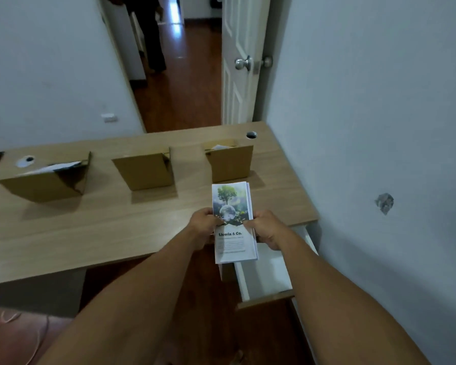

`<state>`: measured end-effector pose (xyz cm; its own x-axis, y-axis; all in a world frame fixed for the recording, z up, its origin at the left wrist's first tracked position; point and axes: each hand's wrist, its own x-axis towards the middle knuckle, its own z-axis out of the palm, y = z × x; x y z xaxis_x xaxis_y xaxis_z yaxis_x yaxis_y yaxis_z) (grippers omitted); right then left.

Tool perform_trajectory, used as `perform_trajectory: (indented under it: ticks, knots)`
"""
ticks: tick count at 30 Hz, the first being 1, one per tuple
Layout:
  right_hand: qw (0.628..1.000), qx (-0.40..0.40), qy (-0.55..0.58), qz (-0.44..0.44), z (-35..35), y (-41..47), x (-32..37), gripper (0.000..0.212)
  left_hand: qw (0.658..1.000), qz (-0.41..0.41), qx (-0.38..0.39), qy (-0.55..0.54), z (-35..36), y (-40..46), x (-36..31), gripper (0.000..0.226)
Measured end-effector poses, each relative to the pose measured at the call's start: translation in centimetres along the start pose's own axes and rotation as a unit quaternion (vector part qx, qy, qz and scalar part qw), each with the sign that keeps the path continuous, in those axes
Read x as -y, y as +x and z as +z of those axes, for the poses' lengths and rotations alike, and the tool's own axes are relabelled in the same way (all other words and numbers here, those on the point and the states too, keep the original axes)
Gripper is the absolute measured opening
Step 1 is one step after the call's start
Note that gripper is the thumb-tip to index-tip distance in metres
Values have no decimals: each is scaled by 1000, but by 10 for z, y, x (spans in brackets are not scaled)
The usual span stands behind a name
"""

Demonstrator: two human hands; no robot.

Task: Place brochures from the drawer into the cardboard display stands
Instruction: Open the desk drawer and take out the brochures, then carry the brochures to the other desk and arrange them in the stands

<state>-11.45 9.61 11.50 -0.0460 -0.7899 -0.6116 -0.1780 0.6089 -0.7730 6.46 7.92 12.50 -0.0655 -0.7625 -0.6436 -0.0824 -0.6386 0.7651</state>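
Because the stack of brochures (232, 219) is held only by its two long edges, the loose sheets could fan out or slip from the bottom when the person tries to separate some of them. I judge that a weak pinch or a quick tilt toward a stand would cause this, and the papers would fall into the open drawer (263, 275) or onto the floor. Another risk is that the stack catches on the narrow mouth of the right display stand (229, 162), which already contains paper, and pushes the light cardboard over. The left hand (203, 225) pinches the left edge and the right hand (266, 227) pinches the right edge, thumbs on the cover. The stack stands between them, over the front edge of the desk (103, 227), just in front of the right stand. The middle display stand (145, 172) looks empty.
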Motion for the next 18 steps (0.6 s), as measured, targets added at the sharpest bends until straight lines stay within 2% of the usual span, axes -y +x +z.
perform_trajectory:
  ticks: [7,18]
  knots:
    - [996,58,-43,-61,115,5,75,25,997,46,-55,-42,-129,-28,-29,24]
    - [973,168,-113,-108,340,-12,147,23,976,85,-174,-97,-347,-80,-10,27]
